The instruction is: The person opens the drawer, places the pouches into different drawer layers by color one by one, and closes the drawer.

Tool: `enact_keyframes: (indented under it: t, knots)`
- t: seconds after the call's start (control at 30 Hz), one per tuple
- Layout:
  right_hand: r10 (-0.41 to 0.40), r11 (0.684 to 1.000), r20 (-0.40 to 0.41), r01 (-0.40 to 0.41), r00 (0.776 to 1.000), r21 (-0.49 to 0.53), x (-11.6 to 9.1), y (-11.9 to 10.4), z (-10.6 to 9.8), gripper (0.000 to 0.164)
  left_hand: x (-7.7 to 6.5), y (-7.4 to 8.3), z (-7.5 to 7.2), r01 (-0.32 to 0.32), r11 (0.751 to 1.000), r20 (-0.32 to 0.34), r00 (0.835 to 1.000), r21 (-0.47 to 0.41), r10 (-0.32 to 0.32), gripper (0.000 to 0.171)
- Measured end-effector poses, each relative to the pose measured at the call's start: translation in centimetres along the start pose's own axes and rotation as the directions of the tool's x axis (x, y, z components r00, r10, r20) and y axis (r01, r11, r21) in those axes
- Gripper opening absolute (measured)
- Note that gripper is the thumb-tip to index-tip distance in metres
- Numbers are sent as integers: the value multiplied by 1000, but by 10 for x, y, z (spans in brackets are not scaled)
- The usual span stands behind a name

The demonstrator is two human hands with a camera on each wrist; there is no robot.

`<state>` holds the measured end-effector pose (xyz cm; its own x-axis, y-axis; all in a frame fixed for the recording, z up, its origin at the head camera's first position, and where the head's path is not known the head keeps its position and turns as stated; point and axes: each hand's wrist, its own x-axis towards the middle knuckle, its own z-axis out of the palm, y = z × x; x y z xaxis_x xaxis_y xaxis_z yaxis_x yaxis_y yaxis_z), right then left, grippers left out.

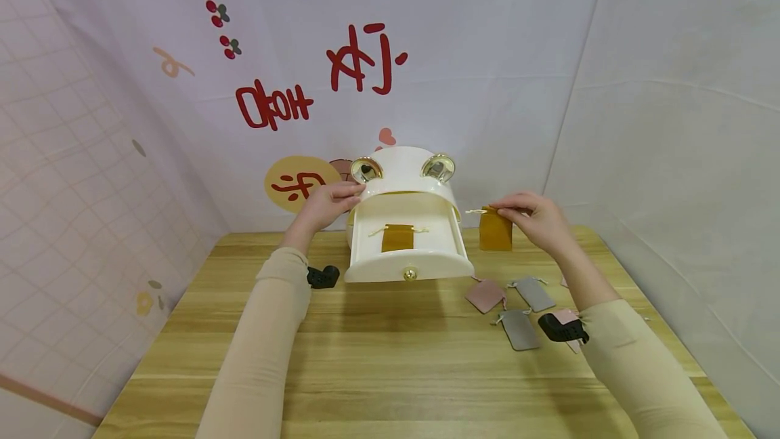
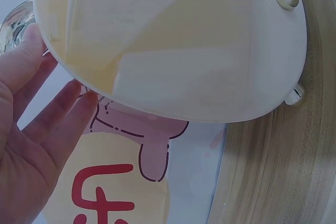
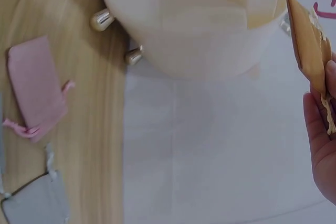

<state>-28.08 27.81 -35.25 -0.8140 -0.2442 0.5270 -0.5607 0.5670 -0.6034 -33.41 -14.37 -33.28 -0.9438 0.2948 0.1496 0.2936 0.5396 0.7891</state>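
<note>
A white box (image 1: pixel 402 171) with two round gold-rimmed eyes stands at the back of the table, its drawer (image 1: pixel 365 266) pulled out. In the drawer lies a mustard-yellow drawstring pouch (image 1: pixel 397 238). My left hand (image 1: pixel 329 205) rests its fingertips on the box's left side, just under the left eye; the left wrist view shows thumb and fingers along the rim, fingers nearly straight. To the right of the box, my right hand (image 1: pixel 533 219) pinches a second mustard drawstring pouch (image 1: pixel 495 230) by its top, so that it hangs down. The right wrist view shows this raised pouch (image 3: pixel 307 45) edge-on.
On the table's right side lie a dusty-pink pouch (image 1: pixel 485 295), two grey pouches (image 1: pixel 535 293) and a light pink pouch (image 1: pixel 567 317) partly behind the right wrist camera. A printed white cloth (image 1: pixel 487 53) hangs behind the wooden table (image 1: pixel 390 371).
</note>
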Motion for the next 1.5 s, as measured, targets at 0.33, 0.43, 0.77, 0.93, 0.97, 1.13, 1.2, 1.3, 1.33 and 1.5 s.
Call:
enact_keyframes:
  t: [0.33,0.43,0.77,0.93,0.97,1.13,1.2,1.3,1.33,1.5]
  knots:
    - [-124,992,-4,124,992,31,23,-28,9,19,1,-2,-1,-12,1000,-2,1000,-7,11,40]
    - [-157,987,-1,157,988,24,28,-34,13,18,1,-1,0,-8,1000,2,1000,-12,8,40]
    - [-213,974,15,211,977,87,43,-54,32,19,1,-2,-1,-28,1000,10,1000,-5,28,40]
    - [-220,972,36,216,975,97,49,-64,42,19,1,-2,-1,-36,999,17,999,-11,36,40]
    - [-223,971,42,218,974,98,50,-65,44,19,1,-2,-1,-39,999,18,999,-11,39,41]
    - [-246,964,70,236,967,119,55,-67,51,19,2,-2,-1,-43,999,21,999,-15,43,40]
    - [-249,963,78,238,965,128,57,-66,54,19,2,-2,-1,-42,999,22,999,-16,43,40]
    - [-238,966,91,226,967,126,57,-66,58,18,2,-3,-1,-46,999,24,999,-16,46,40]
    - [-233,967,98,221,967,123,58,-66,59,18,2,-3,-1,-47,999,24,999,-17,47,40]
    - [-234,969,124,222,964,108,57,-67,64,18,1,-3,-1,-44,999,21,999,-12,44,40]
